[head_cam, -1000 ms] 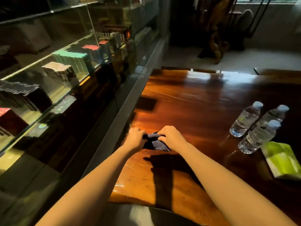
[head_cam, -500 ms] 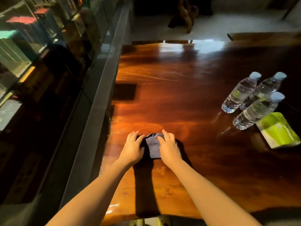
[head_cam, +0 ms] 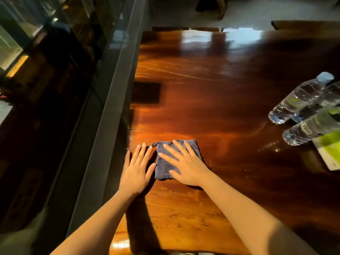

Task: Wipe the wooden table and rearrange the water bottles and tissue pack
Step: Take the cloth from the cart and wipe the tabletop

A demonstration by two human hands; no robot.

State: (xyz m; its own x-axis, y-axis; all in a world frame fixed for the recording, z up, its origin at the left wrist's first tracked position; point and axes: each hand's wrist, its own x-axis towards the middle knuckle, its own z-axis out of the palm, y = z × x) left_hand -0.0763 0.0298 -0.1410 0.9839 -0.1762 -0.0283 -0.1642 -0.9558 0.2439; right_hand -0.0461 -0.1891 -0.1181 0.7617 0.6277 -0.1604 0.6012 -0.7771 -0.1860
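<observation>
A: Position noted. A folded blue cloth (head_cam: pixel 165 162) is pressed flat on the wooden table (head_cam: pixel 211 111), lower centre of the frame. The right hand (head_cam: pixel 184 164) is laid on it, fingers spread wide, nothing gripped. The left hand (head_cam: pixel 137 168) is flat on bare wood just left of the cloth, also spread wide, thumb touching or nearly touching the cloth's edge; which cannot be told.

B: And the rest of the task's things?

A: Three water bottles (head_cam: pixel 301 100) are seen upright and clustered at the right edge of the frame, partly cut off. The tissue pack (head_cam: pixel 329 150), green and white, is lying just below them, seemingly touching the nearest bottle. All are well apart from the cloth.

B: Risks from here?

A: Wiping is judged barely begun. If the cloth is swept rightward under a flat palm only, it could be bunched or slipped out from under the hand on the glossy top. A broad stroke carried to the right edge could knock the crowded bottles over, one toppling the others. The left table edge, beside the glass cabinet (head_cam: pixel 55 89), is close; cloth could be pushed off there.
</observation>
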